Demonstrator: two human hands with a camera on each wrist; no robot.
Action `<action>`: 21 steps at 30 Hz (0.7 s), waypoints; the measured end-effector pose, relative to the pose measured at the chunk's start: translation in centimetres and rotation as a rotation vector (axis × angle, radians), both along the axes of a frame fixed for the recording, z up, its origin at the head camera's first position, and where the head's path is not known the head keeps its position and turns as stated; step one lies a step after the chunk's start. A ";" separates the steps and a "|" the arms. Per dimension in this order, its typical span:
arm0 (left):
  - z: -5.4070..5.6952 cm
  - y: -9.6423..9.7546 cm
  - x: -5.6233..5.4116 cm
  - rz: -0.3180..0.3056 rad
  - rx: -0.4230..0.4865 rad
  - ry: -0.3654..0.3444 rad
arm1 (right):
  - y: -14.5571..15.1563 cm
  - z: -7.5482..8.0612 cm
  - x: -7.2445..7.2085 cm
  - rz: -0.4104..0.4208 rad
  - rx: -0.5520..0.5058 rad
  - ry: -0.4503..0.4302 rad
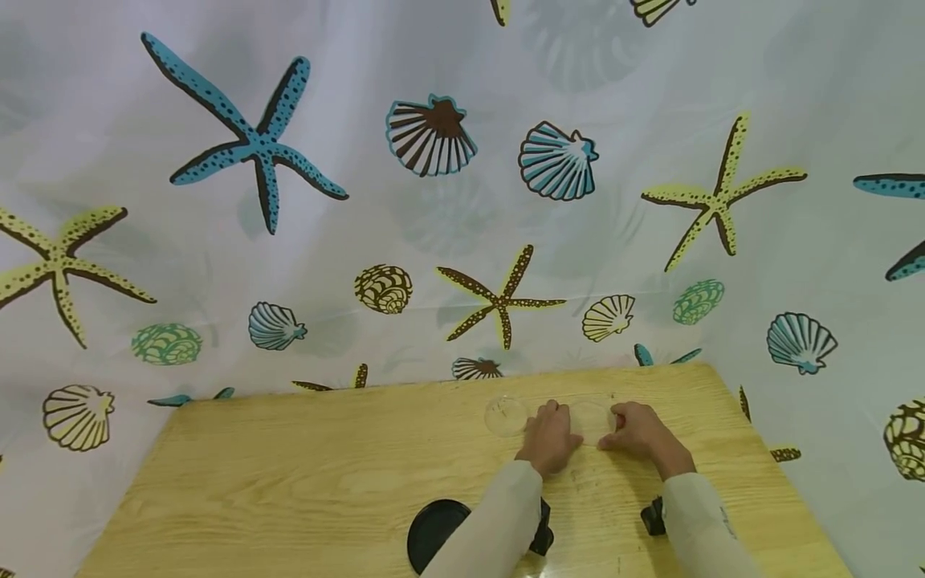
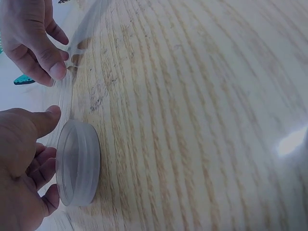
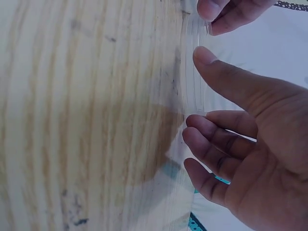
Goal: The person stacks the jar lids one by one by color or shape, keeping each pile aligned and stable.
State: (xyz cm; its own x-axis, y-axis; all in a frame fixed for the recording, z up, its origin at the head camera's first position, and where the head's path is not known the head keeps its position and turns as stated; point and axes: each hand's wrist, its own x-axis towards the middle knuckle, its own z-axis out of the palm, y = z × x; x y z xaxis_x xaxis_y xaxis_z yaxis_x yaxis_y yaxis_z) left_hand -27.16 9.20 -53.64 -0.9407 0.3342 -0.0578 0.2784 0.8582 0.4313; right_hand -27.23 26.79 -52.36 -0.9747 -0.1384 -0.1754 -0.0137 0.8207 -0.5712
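Both hands are near the back right of the wooden table, on either side of a clear round petri dish (image 1: pixel 591 423). My left hand (image 1: pixel 551 437) holds its left edge, thumb toward me and fingers bent along the side. At the opposite edge, my right hand (image 1: pixel 641 433) grips with thumb and fingers. The right wrist view shows the dish's thin layered rim (image 3: pixel 195 72) beside the right thumb. A second clear petri dish (image 1: pixel 506 416) lies flat just left of my left hand. Its shallow wall is plain in the left wrist view.
A black round object (image 1: pixel 437 534) lies at the near side of the wooden table (image 1: pixel 289 466), partly hidden by my left sleeve. A curtain (image 1: pixel 448 217) printed with starfish and shells hangs behind the table and along its right side.
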 end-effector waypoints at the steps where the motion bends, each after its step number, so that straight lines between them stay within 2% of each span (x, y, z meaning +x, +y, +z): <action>1: -0.1 0.0 0.0 -0.002 0.003 0.007 | -0.1 0.0 0.1 -0.008 0.000 0.001; 7: 0.1 -0.2 0.2 -0.011 0.015 0.055 | -0.2 0.3 0.3 -0.004 0.032 0.019; 15: 0.9 -0.4 0.5 -0.017 0.012 0.068 | -0.4 1.0 0.4 0.014 0.068 0.039; 21: 1.2 -0.8 0.6 -0.027 0.073 0.080 | -0.5 1.7 0.6 0.030 0.080 0.060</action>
